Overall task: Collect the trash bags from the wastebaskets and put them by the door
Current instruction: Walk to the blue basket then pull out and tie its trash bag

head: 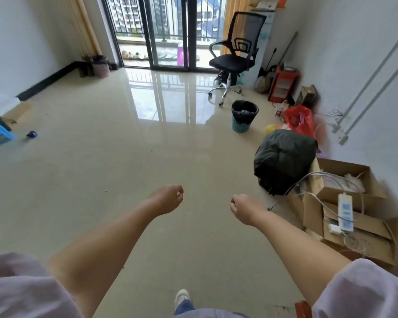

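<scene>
Teal mesh wastebasket [242, 122] with a black trash bag [244, 109] lining it stands upright on the glossy tiled floor [124, 161], ahead and to the right of both hands, beside the black office chair [236, 53]. The right hand [242, 208] is the nearer one; the left hand [168, 198] lies further off to the side. Both hang loosely curled, holding nothing. A second, pinkish wastebasket [101, 66] sits far off in the left corner.
</scene>
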